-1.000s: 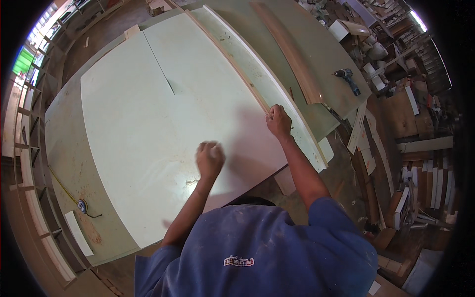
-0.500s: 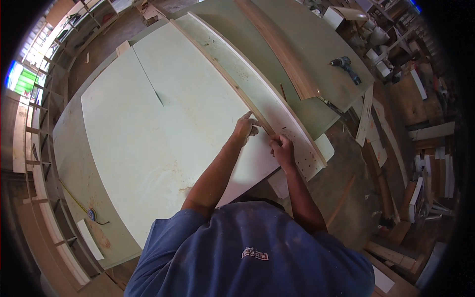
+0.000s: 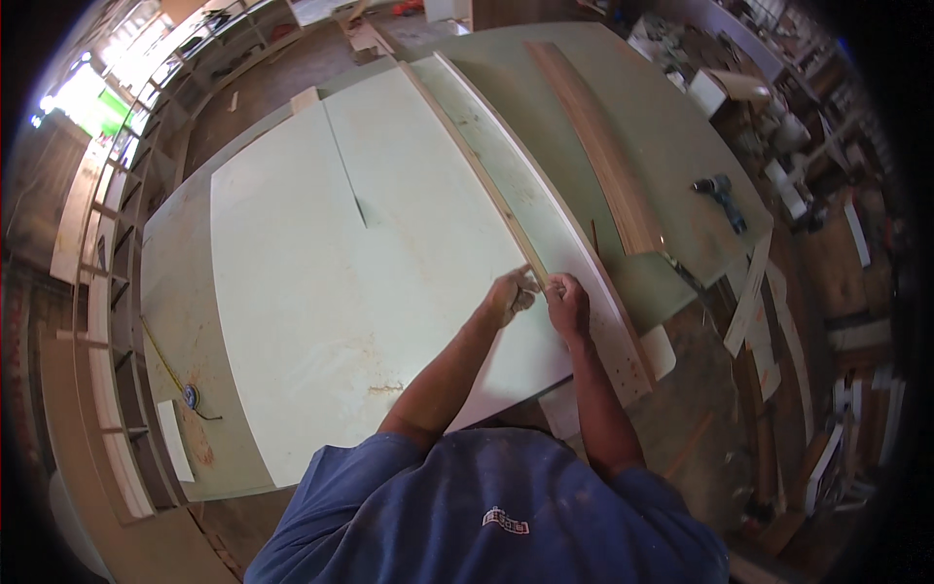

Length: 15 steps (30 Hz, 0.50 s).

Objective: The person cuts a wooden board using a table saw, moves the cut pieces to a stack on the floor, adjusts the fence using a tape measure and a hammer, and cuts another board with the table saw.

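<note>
A long, narrow wooden strip [image 3: 491, 188] lies lengthwise along the right side of a large pale panel [image 3: 292, 243]. My left hand [image 3: 514, 295] is closed at the strip's left edge, index finger along it and the other fingers curled. Just to its right, my right hand [image 3: 569, 307] pinches the strip near its close end; the fingertips hide that end. Beside the strip, on the right, runs a long board with a raised white edge [image 3: 552, 190], with small holes at its near end.
A brown wood-grain panel [image 3: 598, 156] lies farther right, with a cordless drill [image 3: 720, 201] beyond it. A tape measure [image 3: 190, 395], partly pulled out, rests at the left near a white offcut [image 3: 175, 440]. Shelf-like wooden framing [image 3: 112, 331] stands along the left. Scrap boards are heaped at the right.
My hands have drawn closer together at the near part of the strip. The left fingers are more curled. The whole view has shifted, so the table appears farther right and lower.
</note>
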Motion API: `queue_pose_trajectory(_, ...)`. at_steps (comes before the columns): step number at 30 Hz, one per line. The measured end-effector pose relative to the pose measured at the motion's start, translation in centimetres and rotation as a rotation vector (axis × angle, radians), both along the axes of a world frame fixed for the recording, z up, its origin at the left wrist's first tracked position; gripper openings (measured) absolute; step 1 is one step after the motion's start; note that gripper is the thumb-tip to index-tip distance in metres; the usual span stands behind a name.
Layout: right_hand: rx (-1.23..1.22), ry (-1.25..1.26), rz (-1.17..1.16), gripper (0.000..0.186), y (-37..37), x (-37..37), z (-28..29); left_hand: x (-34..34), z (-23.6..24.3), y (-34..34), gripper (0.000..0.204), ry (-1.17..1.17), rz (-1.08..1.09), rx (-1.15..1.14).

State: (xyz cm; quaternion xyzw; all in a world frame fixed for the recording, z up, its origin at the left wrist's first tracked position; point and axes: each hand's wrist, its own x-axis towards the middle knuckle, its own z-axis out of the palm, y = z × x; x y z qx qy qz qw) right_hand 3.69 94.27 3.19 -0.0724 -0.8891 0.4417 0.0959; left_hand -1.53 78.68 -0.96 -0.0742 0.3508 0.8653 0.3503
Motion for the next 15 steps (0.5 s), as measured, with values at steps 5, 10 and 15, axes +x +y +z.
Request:
queue_pose_trajectory(5,0.009,-0.018,0.017,0.029,0.6,-0.1,-0.5,0.4,2.0,-0.4,0.072,0.031,-0.015,-0.095)
queue_pose_trajectory(10,-0.055,-0.046,0.034,0.028,0.5,-0.1,-0.1,2.0,3.5,-2.1,0.056,0.088,-0.122,-0.322)
queue_pose_trajectory(15,-0.123,-0.03,0.024,0.024,0.2,0.8,0.8,9.2,7.0,-7.1,0.052,0.244,-0.235,-0.367)
